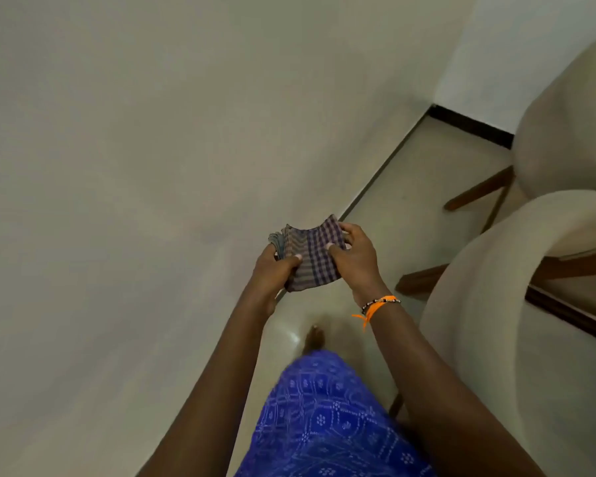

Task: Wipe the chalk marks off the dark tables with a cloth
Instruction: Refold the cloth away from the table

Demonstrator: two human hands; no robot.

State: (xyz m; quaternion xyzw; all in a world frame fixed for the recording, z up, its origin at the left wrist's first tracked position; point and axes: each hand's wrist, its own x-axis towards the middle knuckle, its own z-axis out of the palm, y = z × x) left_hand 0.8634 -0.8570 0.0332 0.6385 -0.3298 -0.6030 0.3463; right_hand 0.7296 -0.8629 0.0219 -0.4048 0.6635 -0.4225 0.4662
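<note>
Blue patterned fabric of my garment (327,418) fills the lower edge of the view, cut off by the frame; beyond its hem one bare foot (314,337) shows on the glossy pale floor (410,201), blurred and partly covered by the cloth of the garment. Both my forearms reach forward from the bottom corners. My left hand (272,270) grips the left side of a folded checked cotton cloth (310,256) in purple, grey and white, thumb lying on top, the fingers hidden beneath the folds. My right hand (355,259) pinches the right side of the same cloth, thumb on top and fingertips curled over its far edge. An orange thread and a beaded bracelet (379,304) circle my right wrist. The cloth is held in the air, over the line where the wall meets the floor. A plain off-white wall (152,166) fills the left half of the view. To the right stand two cream upholstered chairs (496,304) with dark wooden legs, both cut off by the frame. A dark edge at the far right, behind the nearer chair, is too cropped to identify.
</note>
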